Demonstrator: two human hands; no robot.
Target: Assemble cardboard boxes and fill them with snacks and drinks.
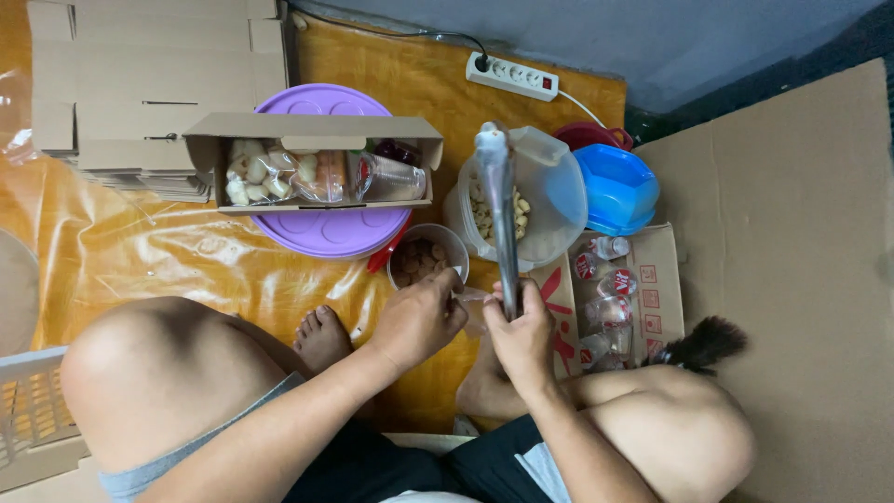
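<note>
Seated on the floor, legs folded, orange plastic sheet (186, 251) underfoot. The right hand (523, 335) is closed around the lower end of a long, narrow clear plastic sleeve (501, 214), which stands nearly upright in front of a large clear tub of pale snacks (521, 210). The left hand (419, 317) sits just beside it at the rim of a small round bowl of brown pieces (426, 256), fingers curled, seemingly pinching something small at the sleeve's base. To do this step well, I judge, the sleeve wants to stay upright and be held firmly near its mouth, with the left hand feeding close to the opening so nothing drops on the sheet; keeping the bowl touching-close helps. Behind, an open cardboard box (312, 130) with bagged snacks and a clear cup rests on a purple round lid (326, 233); flat carton blanks (149, 74) are stacked to its left. A blue bowl (615, 186) and a shallow carton of small sealed water cups (610, 298) lie to the right, a power strip (512, 76) at the wall. Hard to make out: what the left fingers actually hold, whether the sleeve's bottom is open or sealed, and what fills it, since glare washes it out. The dark tufted object (703, 343) by the right knee is unclear. A white crate (33, 410) is cut off at the left edge.
</note>
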